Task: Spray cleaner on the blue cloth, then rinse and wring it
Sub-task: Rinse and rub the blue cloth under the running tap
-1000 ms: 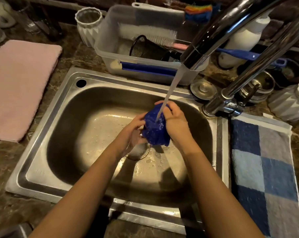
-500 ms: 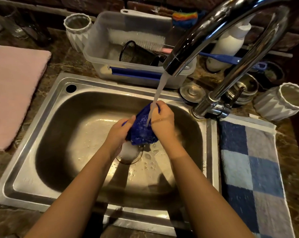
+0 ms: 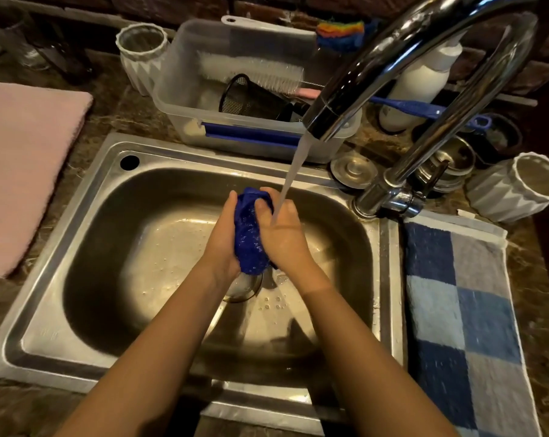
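Water (image 3: 293, 171) from one tap (image 3: 393, 55) falls onto our right hand (image 3: 282, 238) above one sink (image 3: 39, 294). Our left hand (image 3: 221, 241) and the right clench one blue cloth (image 3: 249, 238) between them, fingers curled round it. We count two white cups (image 3: 142, 55) and two towels (image 3: 24, 171) on the table (image 3: 109, 115).

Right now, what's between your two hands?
The blue cloth, bunched up, with the left hand and right hand gripping it from either side over the sink. The head view shows it.
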Action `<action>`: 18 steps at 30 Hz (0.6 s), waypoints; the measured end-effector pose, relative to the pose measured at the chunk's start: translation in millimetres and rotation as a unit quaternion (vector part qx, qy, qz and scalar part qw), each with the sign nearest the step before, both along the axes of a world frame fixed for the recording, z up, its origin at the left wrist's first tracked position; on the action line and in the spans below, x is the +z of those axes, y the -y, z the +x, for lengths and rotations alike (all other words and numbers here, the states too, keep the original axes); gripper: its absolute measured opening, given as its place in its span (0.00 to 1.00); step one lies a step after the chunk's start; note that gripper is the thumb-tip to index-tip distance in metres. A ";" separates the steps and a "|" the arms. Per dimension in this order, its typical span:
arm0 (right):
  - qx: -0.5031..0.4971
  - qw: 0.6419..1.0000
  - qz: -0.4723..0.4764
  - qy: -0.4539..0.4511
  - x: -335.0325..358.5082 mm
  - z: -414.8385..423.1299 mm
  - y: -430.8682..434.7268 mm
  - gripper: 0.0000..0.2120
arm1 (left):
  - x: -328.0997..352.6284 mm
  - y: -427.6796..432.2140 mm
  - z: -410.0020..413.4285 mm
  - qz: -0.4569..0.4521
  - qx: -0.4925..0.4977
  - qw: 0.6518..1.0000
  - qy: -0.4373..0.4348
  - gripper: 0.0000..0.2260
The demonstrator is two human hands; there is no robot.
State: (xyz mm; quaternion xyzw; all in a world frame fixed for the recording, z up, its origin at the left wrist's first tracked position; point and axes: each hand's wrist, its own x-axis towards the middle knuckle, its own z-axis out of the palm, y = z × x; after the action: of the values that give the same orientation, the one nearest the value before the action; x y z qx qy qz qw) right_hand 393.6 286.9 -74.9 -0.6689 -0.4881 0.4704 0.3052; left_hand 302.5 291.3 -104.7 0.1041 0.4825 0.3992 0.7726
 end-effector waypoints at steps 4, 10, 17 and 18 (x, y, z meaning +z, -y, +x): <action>0.053 0.986 0.040 0.155 6.5 -19.8 28.8 0.23 | -13.2 -5.2 0.4 -0.017 0.028 0.999 -0.019 0.18; -0.053 0.984 -0.030 0.168 3.9 -8.2 -2.9 0.17 | -5.9 5.3 22.0 0.026 0.034 0.985 -0.167 0.12; -0.084 0.995 -0.052 0.005 -22.0 6.8 0.9 0.08 | 5.2 -3.5 19.9 0.107 0.013 0.963 -0.246 0.07; -0.066 0.997 -0.040 0.015 -20.9 4.2 8.4 0.07 | 3.3 -7.7 17.0 0.106 0.013 0.962 -0.250 0.07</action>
State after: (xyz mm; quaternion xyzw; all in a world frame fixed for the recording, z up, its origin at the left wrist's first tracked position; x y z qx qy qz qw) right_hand 397.8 278.4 -95.8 -0.7180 -0.4283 0.4583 0.3017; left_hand 319.6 299.0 -101.5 0.2752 0.6167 0.4195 0.6067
